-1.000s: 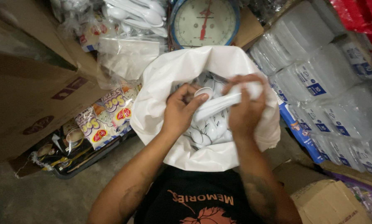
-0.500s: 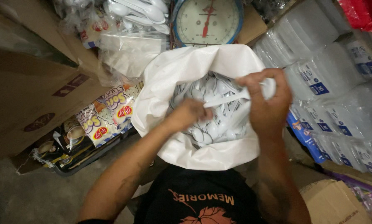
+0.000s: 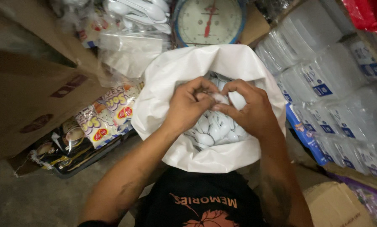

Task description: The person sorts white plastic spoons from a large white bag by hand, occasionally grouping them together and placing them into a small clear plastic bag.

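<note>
A large white plastic bag (image 3: 184,69) stands open between my knees, full of white plastic spoons (image 3: 213,130). My left hand (image 3: 188,107) and my right hand (image 3: 249,111) meet over the bag's mouth. Both pinch the same small bunch of white spoons (image 3: 222,99) between fingers and thumbs, just above the pile. The spoon handles are hidden under my hands.
A dial weighing scale (image 3: 209,21) stands just behind the bag. Clear packs of plastic containers (image 3: 323,80) are stacked on the right. Colourful snack packets (image 3: 108,113) and a brown cardboard box (image 3: 24,92) lie on the left; another cardboard box (image 3: 335,206) sits at bottom right.
My right hand came down from holding spoons raised at the right, and my left hand rose out of the pile. Both now grip a bunch together at the bag's centre.
</note>
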